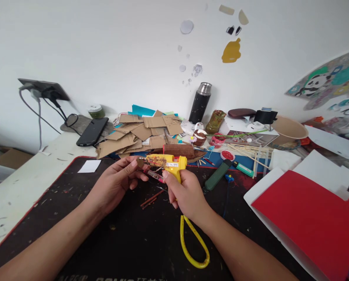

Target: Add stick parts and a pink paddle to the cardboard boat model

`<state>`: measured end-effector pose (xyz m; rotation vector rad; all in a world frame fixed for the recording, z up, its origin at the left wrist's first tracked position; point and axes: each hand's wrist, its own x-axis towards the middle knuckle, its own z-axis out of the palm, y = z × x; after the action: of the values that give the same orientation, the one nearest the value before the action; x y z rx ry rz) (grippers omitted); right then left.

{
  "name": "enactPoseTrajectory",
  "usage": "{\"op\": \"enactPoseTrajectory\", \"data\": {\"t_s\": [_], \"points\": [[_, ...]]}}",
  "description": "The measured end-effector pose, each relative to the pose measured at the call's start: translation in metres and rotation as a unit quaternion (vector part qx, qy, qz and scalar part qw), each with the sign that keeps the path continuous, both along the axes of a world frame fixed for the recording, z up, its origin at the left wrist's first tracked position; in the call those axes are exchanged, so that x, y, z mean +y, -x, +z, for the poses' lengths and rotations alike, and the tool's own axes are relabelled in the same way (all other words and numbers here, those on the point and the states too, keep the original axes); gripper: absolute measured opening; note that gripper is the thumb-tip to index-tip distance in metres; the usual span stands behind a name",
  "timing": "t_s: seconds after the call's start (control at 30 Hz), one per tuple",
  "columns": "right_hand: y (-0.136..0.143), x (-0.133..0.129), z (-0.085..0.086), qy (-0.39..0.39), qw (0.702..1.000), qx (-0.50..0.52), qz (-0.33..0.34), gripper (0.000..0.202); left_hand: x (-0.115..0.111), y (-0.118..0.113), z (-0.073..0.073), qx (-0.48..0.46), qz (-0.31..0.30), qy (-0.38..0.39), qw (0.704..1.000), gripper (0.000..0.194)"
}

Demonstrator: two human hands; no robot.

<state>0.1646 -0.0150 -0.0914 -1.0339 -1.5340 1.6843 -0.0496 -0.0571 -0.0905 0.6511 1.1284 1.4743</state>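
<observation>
My right hand (186, 191) is wrapped round the handle of a yellow glue gun (170, 162), which points left. A yellow cord (181, 238) loops down below it. My left hand (118, 179) pinches a small brown piece (140, 162) right at the gun's nozzle. Whether piece and nozzle touch, I cannot tell. Just under the gun lies a thin clear and red object (155, 176). Brown sticks (152, 199) lie on the black mat (118, 234) between my hands.
Cardboard pieces (145, 130) are heaped at the back, beside a black flask (200, 102). A phone (92, 132) lies back left. A dark green tool (219, 175), a small red pot (227, 155) and red sheets (309, 218) are on the right.
</observation>
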Motion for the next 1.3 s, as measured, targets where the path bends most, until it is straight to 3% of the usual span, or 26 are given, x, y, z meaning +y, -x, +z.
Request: {"op": "enactPoseTrajectory", "data": {"t_s": [0.47,0.8,1.3], "points": [[0.0002,-0.0001,-0.0004,0.003,1.000,0.000,-0.003,0.055,-0.0003,0.0001,-0.0014,-0.008,0.011,0.014,1.000,0.053],[-0.0002,0.0004,-0.0002,0.000,1.000,0.001,-0.002,0.055,-0.0010,0.0020,-0.0047,-0.017,0.007,0.005,1.000,0.041],[-0.0001,-0.0004,-0.0017,0.009,1.000,-0.003,0.004,0.055,-0.0007,0.0040,-0.0080,-0.008,0.023,0.010,1.000,0.044]]}}
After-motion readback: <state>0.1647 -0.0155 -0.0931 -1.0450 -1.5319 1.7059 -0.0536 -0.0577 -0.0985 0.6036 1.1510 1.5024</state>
